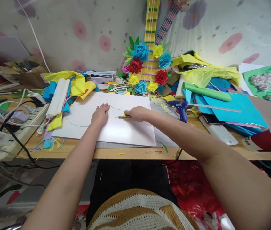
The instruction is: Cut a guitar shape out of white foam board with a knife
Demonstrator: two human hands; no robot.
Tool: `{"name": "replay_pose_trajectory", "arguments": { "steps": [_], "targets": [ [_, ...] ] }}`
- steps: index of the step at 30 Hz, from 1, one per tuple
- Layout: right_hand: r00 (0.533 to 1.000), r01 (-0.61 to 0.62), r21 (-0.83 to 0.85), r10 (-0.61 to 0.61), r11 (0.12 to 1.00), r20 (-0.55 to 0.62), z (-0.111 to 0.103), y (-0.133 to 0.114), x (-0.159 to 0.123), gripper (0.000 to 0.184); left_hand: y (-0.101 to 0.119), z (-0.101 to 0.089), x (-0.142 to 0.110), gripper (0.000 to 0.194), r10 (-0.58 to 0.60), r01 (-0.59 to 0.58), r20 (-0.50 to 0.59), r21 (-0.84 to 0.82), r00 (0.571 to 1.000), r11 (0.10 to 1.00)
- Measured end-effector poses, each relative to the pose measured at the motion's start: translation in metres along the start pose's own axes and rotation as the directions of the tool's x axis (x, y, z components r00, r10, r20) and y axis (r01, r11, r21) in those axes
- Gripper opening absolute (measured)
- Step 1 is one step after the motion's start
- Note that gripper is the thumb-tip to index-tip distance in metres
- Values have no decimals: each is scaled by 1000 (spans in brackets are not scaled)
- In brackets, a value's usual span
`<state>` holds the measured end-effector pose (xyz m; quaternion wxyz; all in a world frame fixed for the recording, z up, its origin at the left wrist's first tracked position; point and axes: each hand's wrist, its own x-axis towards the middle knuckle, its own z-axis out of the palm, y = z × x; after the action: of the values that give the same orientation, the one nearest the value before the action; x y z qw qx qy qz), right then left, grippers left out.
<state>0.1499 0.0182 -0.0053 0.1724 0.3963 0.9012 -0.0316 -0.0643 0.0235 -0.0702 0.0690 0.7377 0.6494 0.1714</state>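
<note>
Right now, faces a flower-printed backdrop (125,25) and bends over a cluttered wooden table (135,154). Has the white board (130,135) lying flat near the table's front edge, overlapping a grey cutting mat (164,142), and takes its middle as the clock's hub.

Looks up to one o'clock and meets a yellow guitar-like piece (151,51), strung along the neck and ringed below with red, blue and yellow paper flowers. Swings to about nine and finds a white power strip (25,135), crowded with plugs and trailing cables. Crosses to three, well out, for a pile of blue sheets (243,102), then slightly past three, farther still, for a red-and-white cup (261,140). Spots white paper rolls (58,97) near ten, just at the board's edge.

Back to the action! Presses the left hand (99,115) palm down on the board, close in toward ten o'clock, with fingers stretched forward, gripping nothing. Curls the right hand (136,114) shut just before three, reaching in low over the board.

Passes a blue glue gun (181,108) farther out on that same line, trailing a long pale stick. Catches scissors (119,88) between twelve and one, beyond the far edge. Now grips a utility knife (123,116), yellow and black, in that closed right hand, pointing the blade toward nine. Sets it along or very near a thin drawn line (112,117); cannot tell from here about any cut.
</note>
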Motion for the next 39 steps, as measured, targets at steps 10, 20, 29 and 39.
{"name": "replay_pose_trajectory", "arguments": {
  "steps": [10,20,29,39],
  "targets": [
    [1000,11,4,-11,1000,-1,4,5,-1,43,-2,2,1,43,4,-4,1,-11,1000,1000],
    [1000,-4,-3,4,1000,7,4,7,-7,39,1,-1,0,43,1,-1,5,-10,1000,1000],
    [1000,5,3,-5,1000,9,8,12,-10,40,-4,4,1,43,15,-15,-15,-16,1000,1000],
    [1000,-15,-2,15,1000,10,9,14,-17,38,-4,3,1,43,8,-8,-12,-18,1000,1000]
  ]
}}
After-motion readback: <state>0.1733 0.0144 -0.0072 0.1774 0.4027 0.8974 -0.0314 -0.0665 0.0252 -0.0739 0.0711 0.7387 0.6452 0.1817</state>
